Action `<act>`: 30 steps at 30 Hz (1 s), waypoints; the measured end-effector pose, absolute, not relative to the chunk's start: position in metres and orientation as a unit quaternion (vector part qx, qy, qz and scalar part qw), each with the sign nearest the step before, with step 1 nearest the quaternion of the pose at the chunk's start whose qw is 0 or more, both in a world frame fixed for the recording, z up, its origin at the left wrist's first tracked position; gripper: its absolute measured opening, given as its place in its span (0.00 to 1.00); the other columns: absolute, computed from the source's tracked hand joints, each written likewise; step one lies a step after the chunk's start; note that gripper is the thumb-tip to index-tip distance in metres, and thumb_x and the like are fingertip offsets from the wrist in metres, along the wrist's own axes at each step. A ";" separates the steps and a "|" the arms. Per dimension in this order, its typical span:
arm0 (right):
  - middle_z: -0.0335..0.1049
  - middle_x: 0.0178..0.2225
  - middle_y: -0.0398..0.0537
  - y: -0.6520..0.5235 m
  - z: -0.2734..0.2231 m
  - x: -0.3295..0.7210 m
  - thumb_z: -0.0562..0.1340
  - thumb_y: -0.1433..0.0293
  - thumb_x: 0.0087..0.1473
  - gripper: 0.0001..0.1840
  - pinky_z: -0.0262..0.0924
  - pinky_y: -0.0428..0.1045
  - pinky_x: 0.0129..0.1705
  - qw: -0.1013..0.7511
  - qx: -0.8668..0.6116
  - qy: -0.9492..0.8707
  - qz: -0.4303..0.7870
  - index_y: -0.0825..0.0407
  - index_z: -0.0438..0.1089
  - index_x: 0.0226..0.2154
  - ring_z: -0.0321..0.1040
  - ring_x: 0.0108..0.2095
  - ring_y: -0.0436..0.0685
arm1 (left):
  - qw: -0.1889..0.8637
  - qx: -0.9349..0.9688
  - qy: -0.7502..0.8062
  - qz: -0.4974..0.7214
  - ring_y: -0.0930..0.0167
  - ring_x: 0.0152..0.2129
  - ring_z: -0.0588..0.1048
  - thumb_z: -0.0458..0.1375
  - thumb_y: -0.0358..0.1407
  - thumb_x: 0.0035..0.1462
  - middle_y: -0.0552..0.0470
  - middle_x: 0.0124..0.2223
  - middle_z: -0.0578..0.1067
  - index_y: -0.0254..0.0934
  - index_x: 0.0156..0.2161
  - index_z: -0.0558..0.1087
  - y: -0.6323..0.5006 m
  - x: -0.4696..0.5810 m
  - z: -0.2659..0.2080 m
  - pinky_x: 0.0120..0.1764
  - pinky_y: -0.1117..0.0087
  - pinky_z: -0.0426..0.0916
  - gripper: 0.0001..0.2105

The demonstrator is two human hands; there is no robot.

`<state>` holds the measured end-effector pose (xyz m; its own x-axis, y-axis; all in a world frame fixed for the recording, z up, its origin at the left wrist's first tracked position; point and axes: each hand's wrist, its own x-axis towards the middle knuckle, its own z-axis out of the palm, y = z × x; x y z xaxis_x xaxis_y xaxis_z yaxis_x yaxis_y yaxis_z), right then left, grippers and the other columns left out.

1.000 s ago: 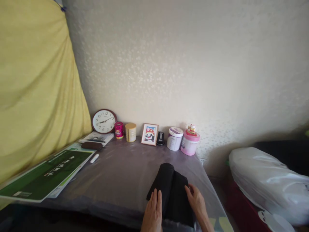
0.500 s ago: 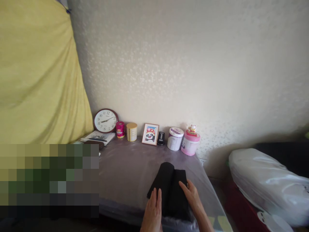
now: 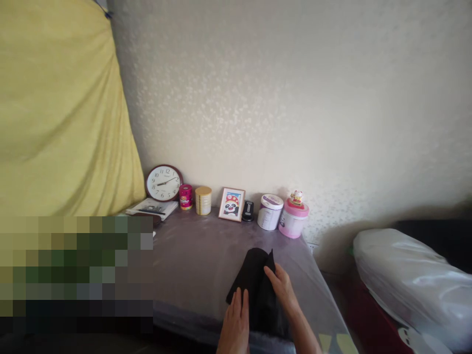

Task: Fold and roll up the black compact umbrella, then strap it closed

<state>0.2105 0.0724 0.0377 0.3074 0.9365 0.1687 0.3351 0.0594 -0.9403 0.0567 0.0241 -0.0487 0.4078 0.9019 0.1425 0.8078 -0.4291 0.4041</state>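
A folded black cloth (image 3: 251,275) lies near the front edge of the table, its exact kind not clear. My left hand (image 3: 236,317) rests flat on the cloth's left part, fingers stretched out and close together. On the other side my right hand (image 3: 282,285) grips the right flap between thumb and fingers. That flap is raised and tilted toward the middle, its far corner pointing up. Part of the right fingers is hidden behind the cloth.
Along the wall stand a clock (image 3: 164,183), a pink can (image 3: 186,197), a yellow-lidded can (image 3: 203,201), a framed panda picture (image 3: 232,204), a white tub (image 3: 270,213) and a pink tub (image 3: 293,222). A plastic-wrapped bundle (image 3: 409,275) lies right of the table (image 3: 191,265).
My right hand has moved left and slightly up, lifting the cloth's right flap off the table and folding it inward. My left hand stays on the left part.
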 end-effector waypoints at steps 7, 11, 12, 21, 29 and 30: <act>0.70 0.25 0.47 0.101 0.021 0.187 0.57 0.58 0.45 0.16 0.61 0.48 0.29 0.472 -0.647 -0.552 0.232 0.54 0.68 0.29 0.66 0.27 0.56 | 0.117 0.834 0.509 0.177 0.58 0.59 0.52 0.50 0.22 0.41 0.35 0.62 0.49 0.30 0.60 0.51 0.033 0.058 -0.066 0.54 0.57 0.59 0.36; 0.73 0.30 0.51 0.113 0.007 0.183 0.57 0.62 0.46 0.18 0.63 0.50 0.33 0.433 -0.669 -0.566 0.211 0.55 0.69 0.38 0.70 0.33 0.59 | 0.090 0.833 0.514 0.182 0.58 0.58 0.53 0.51 0.21 0.36 0.34 0.62 0.51 0.26 0.55 0.60 0.029 0.057 -0.061 0.55 0.59 0.58 0.34; 0.73 0.31 0.51 0.116 0.005 0.183 0.57 0.62 0.46 0.18 0.64 0.50 0.32 0.425 -0.672 -0.571 0.204 0.55 0.69 0.38 0.71 0.33 0.59 | 0.090 0.833 0.515 0.181 0.58 0.58 0.54 0.51 0.20 0.35 0.34 0.62 0.52 0.26 0.55 0.61 0.028 0.056 -0.059 0.55 0.59 0.58 0.34; 0.74 0.25 0.46 0.114 0.008 0.174 0.53 0.64 0.51 0.15 0.60 0.46 0.26 0.346 -0.671 -0.598 0.269 0.53 0.65 0.41 0.71 0.26 0.54 | 0.149 0.841 0.486 0.187 0.60 0.55 0.61 0.53 0.27 0.39 0.37 0.60 0.58 0.28 0.59 0.53 0.028 0.030 -0.070 0.54 0.63 0.61 0.36; 0.75 0.25 0.43 0.100 0.027 0.165 0.49 0.64 0.55 0.15 0.59 0.45 0.29 0.309 -0.601 -0.674 0.301 0.51 0.67 0.27 0.70 0.24 0.50 | 0.079 0.831 0.479 0.272 0.60 0.52 0.65 0.54 0.34 0.48 0.42 0.57 0.63 0.37 0.54 0.62 0.024 0.034 -0.032 0.52 0.60 0.63 0.25; 0.75 0.25 0.43 0.100 0.027 0.165 0.49 0.65 0.55 0.15 0.59 0.45 0.30 0.301 -0.597 -0.685 0.289 0.51 0.68 0.27 0.70 0.25 0.51 | 0.085 0.837 0.468 0.269 0.59 0.54 0.62 0.54 0.35 0.48 0.42 0.59 0.60 0.36 0.55 0.60 0.025 0.037 -0.028 0.53 0.58 0.61 0.27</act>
<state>0.1645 0.0998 0.0268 -0.1067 0.9920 0.0680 0.6442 0.1210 -0.7552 0.0371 0.0251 -0.0280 0.4171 0.8296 0.3713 0.7382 -0.5475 0.3941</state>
